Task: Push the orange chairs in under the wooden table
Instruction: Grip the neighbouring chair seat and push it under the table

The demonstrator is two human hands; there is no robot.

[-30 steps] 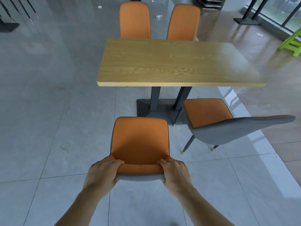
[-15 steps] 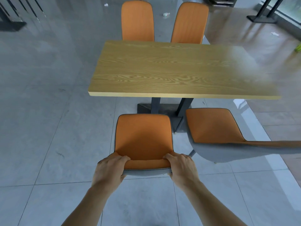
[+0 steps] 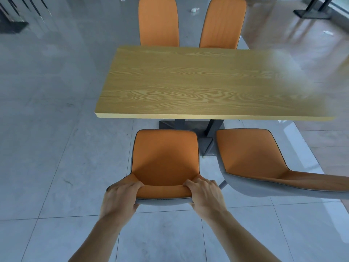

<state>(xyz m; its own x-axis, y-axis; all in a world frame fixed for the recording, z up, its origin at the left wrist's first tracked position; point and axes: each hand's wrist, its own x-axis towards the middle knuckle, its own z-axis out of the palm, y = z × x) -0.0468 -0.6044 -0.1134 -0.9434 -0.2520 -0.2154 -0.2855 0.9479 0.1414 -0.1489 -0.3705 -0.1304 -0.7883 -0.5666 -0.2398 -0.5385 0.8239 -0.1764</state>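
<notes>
Clamping the backrest top of the near orange padded chair with grey shell (image 3: 165, 159), the left hand (image 3: 120, 197) and right hand (image 3: 205, 195) sit level; the wooden-grain rectangular surface (image 3: 198, 82) lies straight ahead, its near edge just beyond the seat front.

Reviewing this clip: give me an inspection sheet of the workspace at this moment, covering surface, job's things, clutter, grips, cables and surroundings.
Surface: wooden table, top bare; right end blurred.
Job's things: near chair held at its backrest, seat front close to the table edge, not yet under it; second near chair to its right, turned at an angle; two far chairs tucked against the far side.
Clutter: small scraps of litter on the floor beyond the table.
Grips: left hand and right hand both closed on the backrest top.
Cables: nothing seen.
Surroundings: grey tiled floor; dark metal stand base top right.
</notes>
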